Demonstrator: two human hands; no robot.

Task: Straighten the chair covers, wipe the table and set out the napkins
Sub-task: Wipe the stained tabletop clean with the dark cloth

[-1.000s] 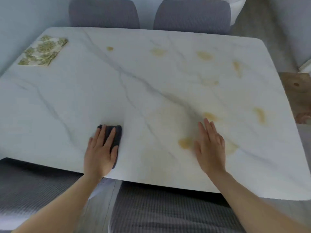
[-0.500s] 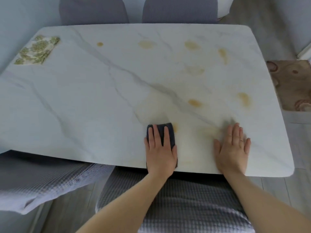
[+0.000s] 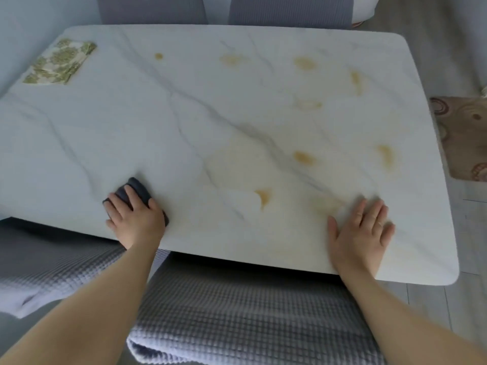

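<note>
A white marble table fills the view, marked with several yellowish stains on its right half. My left hand presses a dark cloth onto the tabletop near the front edge, left of centre. My right hand lies flat with fingers spread on the table near the front right. A stack of green-patterned napkins rests at the far left corner.
Two grey covered chairs stand at the far side. Two more grey waffle-weave chair covers are below the near edge. A brown patterned mat lies on the floor to the right. A wall runs along the left.
My left hand has swept the cloth to the right and then back to the left along the front edge. My right hand has shifted right toward the front right corner.
</note>
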